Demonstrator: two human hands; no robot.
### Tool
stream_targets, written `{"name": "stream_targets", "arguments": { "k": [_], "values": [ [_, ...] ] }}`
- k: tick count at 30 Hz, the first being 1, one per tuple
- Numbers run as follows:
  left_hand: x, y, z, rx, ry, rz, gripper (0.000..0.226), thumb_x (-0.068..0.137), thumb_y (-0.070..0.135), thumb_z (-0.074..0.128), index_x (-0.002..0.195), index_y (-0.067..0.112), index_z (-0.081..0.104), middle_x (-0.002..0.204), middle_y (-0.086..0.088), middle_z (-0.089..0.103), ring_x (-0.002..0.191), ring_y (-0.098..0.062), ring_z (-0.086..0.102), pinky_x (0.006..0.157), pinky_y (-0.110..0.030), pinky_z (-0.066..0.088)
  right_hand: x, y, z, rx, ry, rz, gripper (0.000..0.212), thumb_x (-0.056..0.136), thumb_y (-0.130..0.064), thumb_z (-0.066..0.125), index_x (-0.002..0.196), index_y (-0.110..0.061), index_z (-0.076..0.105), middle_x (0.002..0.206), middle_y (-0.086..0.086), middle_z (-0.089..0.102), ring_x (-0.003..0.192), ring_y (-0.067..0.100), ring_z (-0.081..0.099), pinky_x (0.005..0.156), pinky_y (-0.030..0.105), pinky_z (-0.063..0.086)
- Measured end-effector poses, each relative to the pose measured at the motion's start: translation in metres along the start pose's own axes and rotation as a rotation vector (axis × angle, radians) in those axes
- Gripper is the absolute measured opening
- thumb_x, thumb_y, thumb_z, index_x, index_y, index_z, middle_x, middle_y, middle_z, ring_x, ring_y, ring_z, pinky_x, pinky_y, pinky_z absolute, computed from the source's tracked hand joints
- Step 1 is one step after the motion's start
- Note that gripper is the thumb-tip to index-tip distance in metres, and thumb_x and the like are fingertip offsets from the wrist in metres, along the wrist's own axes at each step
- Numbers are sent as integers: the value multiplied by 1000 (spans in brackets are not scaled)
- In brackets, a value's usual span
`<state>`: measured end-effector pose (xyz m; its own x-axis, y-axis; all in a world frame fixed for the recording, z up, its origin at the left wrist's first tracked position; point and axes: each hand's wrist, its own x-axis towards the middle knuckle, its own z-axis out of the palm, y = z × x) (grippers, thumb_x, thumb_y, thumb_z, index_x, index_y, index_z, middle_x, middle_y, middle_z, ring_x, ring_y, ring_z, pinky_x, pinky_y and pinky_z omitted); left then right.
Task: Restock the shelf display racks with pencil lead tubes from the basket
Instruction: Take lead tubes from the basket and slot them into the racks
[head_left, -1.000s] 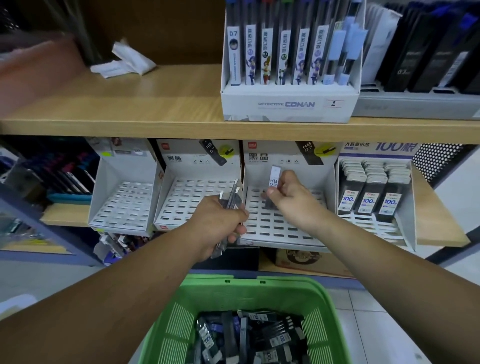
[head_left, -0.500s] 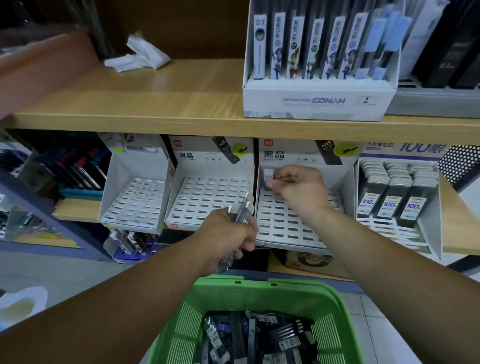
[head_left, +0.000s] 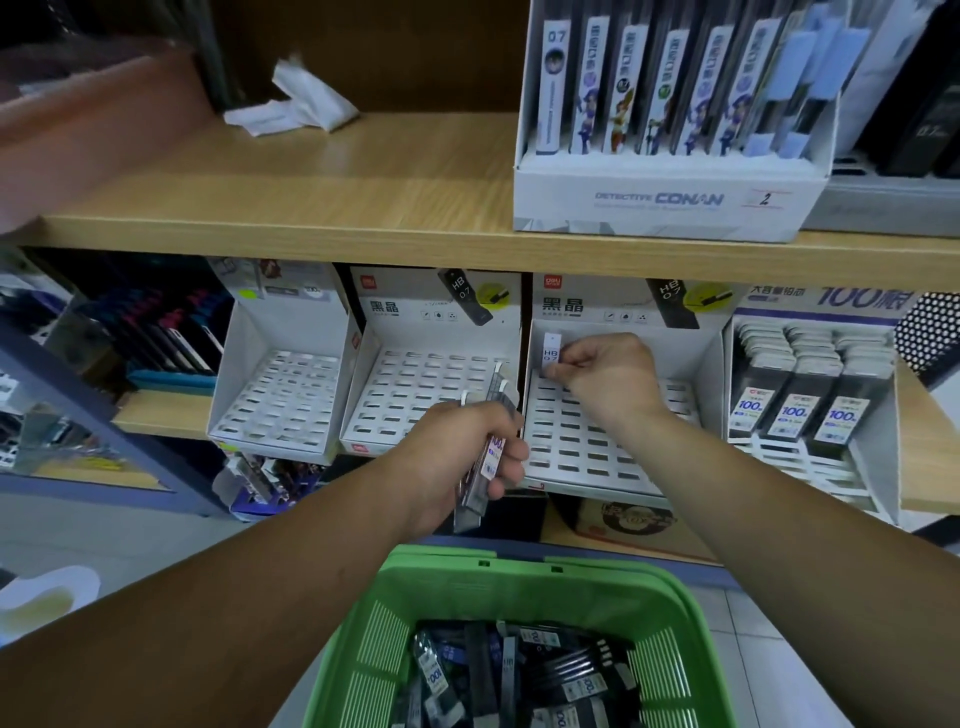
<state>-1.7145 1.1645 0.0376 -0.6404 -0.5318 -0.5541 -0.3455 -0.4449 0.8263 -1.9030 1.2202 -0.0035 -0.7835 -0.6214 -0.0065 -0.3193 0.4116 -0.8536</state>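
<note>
The right hand (head_left: 608, 374) pinches one lead tube (head_left: 551, 354) between curled fingers. Its visible end is white, marked HB 07, and it stands upright at the far left corner of a white slotted rack (head_left: 587, 447). The left hand (head_left: 457, 457) grips a bundle of tubes (head_left: 493, 452) - dark, with blue-and-white "100" labels - just left of that rack. Loose tubes (head_left: 519, 675) lie jumbled in the near green basket (head_left: 519, 577).

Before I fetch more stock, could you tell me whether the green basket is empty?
Not empty: many lead tubes lie inside the basket.
</note>
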Motion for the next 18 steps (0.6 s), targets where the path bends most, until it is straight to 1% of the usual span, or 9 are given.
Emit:
{"name": "stream_targets", "arguments": {
  "k": [2,4,6,8,10,11,13,15,18],
  "values": [
    [-5,4,0,-45,-73,-19,27,99,9,50,119,-1,64,92,-15,74,67,-20,66,59,-30,49,-9,-7,-7,11,-1,34,8,81,-21,85,78,-16,79,73,1,75,63,12,65,66,24,52],
    [-10,8,0,-34,-115,-16,24,104,9,49,121,-1,62,100,-15,78,75,-20,73,62,-30,57,-21,-19,-21,77,-52,73,7,87,-15,78,80,-17,78,72,4,76,57,13,62,57,27,52],
    [-14,12,4,-42,-165,-4,22,107,9,51,123,-1,62,105,-18,78,85,-21,77,67,-30,62,-34,-30,-40,201,-198,90,7,95,-13,71,89,-13,75,75,10,76,56,16,60,48,28,49],
    [-19,15,11,-42,-211,13,22,106,11,54,122,-1,64,108,-19,78,94,-25,78,72,-32,64,-48,-35,-58,275,-383,114,10,98,-16,69,94,-9,74,77,12,74,57,19,60,45,27,47],
    [-23,16,18,6,-242,36,23,105,13,57,120,-2,67,108,-20,77,97,-29,78,69,-34,65,-62,-31,-69,311,-523,148,11,97,-18,70,91,-9,74,72,11,70,57,19,61,46,27,48],
    [-24,15,22,38,-247,42,25,104,15,59,119,-2,68,107,-20,77,96,-29,78,67,-34,64,-67,-27,-74,340,-559,165,12,96,-18,70,88,-10,73,70,11,68,57,19,61,47,26,48],
    [-25,13,31,104,-225,46,32,101,23,64,120,-2,68,104,-20,78,92,-30,78,64,-34,63,-73,-20,-82,411,-569,193,11,96,-16,70,88,-8,70,74,15,68,58,20,60,48,26,48],
    [-25,12,41,179,-188,43,40,99,35,67,121,1,68,101,-18,78,88,-28,78,62,-33,62,-73,-15,-92,455,-529,232,11,96,-13,70,96,-2,69,80,18,71,61,21,62,50,27,48],
    [-24,11,57,225,-160,27,45,97,43,67,126,8,64,102,-13,80,91,-26,79,53,-28,58,-69,-11,-110,493,-445,258,18,96,-8,68,109,4,65,80,18,72,61,21,64,50,27,51]
  ]
}}
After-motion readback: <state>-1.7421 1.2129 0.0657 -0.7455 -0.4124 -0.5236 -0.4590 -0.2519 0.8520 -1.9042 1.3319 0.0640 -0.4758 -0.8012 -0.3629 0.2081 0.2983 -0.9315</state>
